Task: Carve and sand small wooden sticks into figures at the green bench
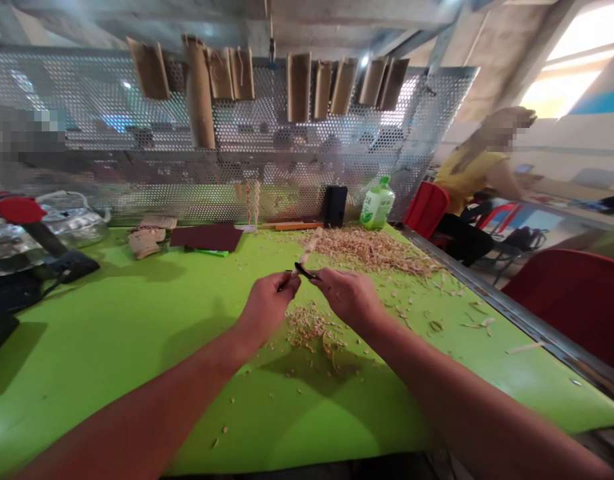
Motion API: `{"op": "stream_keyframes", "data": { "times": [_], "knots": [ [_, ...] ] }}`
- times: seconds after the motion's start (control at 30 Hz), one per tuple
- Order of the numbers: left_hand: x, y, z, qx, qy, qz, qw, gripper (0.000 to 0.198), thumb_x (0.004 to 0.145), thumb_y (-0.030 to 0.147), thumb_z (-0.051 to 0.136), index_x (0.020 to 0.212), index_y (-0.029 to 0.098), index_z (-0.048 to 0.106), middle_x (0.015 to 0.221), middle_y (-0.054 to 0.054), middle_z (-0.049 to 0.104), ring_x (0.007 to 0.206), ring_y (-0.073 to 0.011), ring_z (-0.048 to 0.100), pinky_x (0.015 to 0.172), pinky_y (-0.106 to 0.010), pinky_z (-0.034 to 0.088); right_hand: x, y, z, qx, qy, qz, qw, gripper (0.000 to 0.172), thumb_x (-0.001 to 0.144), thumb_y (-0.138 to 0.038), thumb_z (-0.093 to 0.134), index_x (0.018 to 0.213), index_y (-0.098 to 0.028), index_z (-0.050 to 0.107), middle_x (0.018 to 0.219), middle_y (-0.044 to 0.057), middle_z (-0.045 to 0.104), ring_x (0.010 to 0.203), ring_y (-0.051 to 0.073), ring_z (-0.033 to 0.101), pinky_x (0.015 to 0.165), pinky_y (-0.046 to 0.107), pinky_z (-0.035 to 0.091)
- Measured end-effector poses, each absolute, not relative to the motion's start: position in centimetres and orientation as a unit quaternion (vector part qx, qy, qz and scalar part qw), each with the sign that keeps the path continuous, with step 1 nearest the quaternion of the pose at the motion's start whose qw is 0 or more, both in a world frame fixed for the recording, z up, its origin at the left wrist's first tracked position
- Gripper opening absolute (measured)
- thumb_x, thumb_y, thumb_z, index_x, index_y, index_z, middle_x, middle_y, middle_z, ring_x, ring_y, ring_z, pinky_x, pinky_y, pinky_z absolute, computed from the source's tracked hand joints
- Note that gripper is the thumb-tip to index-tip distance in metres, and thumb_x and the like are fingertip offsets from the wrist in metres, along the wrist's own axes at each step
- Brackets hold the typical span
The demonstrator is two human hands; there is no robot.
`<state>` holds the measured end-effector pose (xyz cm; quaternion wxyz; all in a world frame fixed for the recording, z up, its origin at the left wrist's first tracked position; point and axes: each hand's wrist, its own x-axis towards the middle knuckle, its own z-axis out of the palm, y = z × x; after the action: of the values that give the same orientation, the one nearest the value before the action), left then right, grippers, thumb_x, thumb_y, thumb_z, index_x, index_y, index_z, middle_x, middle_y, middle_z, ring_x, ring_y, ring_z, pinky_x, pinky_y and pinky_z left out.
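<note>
My left hand (268,308) is closed around a small dark-bladed knife (303,272), which reaches across towards my right hand (348,297). The fingers of my right hand pinch near a pale, thin wooden stick (309,248) that rises between both hands, its lower end partly hidden behind the dark blade. Wood shavings lie in a small heap (309,327) on the green table (87,373) below my hands. A larger drift of shavings (371,250) spreads beyond them.
A perforated metal screen (287,173) with brown paper strips (299,87) stands at the table's far side. A green-capped bottle (377,203), a black phone (335,206), dark red sandpaper (207,237) and a red-topped clamp (19,210) stand nearby. A seated person (474,180) is at right.
</note>
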<state>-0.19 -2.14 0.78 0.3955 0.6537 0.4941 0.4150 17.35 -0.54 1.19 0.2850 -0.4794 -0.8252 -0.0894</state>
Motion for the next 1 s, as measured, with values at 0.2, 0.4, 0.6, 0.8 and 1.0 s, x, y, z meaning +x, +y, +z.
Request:
{"op": "stream_keyframes", "data": {
  "times": [0.2, 0.4, 0.6, 0.8, 1.0],
  "knots": [
    [-0.1, -2.27, 0.63, 0.691, 0.478, 0.377, 0.389, 0.035, 0.086, 0.046, 0.053, 0.075, 0.015, 0.063, 0.057, 0.003, 0.043, 0.053, -0.0099, 0.031, 0.051, -0.025, 0.021, 17.44, -0.69, 1.24, -0.468, -0.826, -0.081, 0.304, 0.028, 0.096, -0.034, 0.043, 0.075, -0.02, 0.056, 0.065, 0.002, 0.06, 0.052, 0.011, 0.042, 0.052, 0.025, 0.02],
    [-0.04, -2.33, 0.61, 0.695, 0.475, 0.381, 0.381, 0.035, 0.086, 0.044, 0.051, 0.073, 0.014, 0.063, 0.058, 0.003, 0.043, 0.053, -0.0097, 0.03, 0.051, -0.025, 0.02, 17.26, -0.82, 1.43, -0.474, -0.824, -0.093, 0.296, 0.028, 0.095, -0.033, 0.044, 0.074, -0.021, 0.057, 0.061, 0.001, 0.058, 0.051, 0.011, 0.04, 0.052, 0.026, 0.019],
    [-0.12, -2.29, 0.74, 0.673, 0.491, 0.406, 0.376, 0.035, 0.087, 0.046, 0.05, 0.079, 0.014, 0.065, 0.058, 0.003, 0.044, 0.052, -0.0097, 0.03, 0.051, -0.025, 0.021, 17.25, -0.76, 1.35, -0.481, -0.823, -0.093, 0.287, 0.028, 0.095, -0.034, 0.046, 0.073, -0.02, 0.058, 0.061, 0.001, 0.059, 0.05, 0.011, 0.041, 0.052, 0.026, 0.018],
    [-0.14, -2.3, 0.61, 0.686, 0.474, 0.385, 0.395, 0.036, 0.086, 0.046, 0.051, 0.078, 0.014, 0.064, 0.057, 0.003, 0.044, 0.052, -0.01, 0.031, 0.051, -0.025, 0.022, 17.25, -0.82, 1.35, -0.478, -0.821, -0.095, 0.296, 0.029, 0.096, -0.035, 0.044, 0.075, -0.02, 0.058, 0.061, 0.001, 0.059, 0.049, 0.011, 0.041, 0.051, 0.026, 0.018],
    [-0.55, -1.9, 1.11, 0.687, 0.49, 0.397, 0.361, 0.034, 0.087, 0.044, 0.05, 0.076, 0.015, 0.064, 0.057, 0.003, 0.042, 0.053, -0.0104, 0.031, 0.052, -0.025, 0.021, 17.44, -0.63, 1.09, -0.474, -0.824, -0.098, 0.296, 0.032, 0.097, -0.035, 0.04, 0.074, -0.021, 0.057, 0.059, 0.002, 0.057, 0.049, 0.011, 0.04, 0.051, 0.026, 0.019]
  ]
}}
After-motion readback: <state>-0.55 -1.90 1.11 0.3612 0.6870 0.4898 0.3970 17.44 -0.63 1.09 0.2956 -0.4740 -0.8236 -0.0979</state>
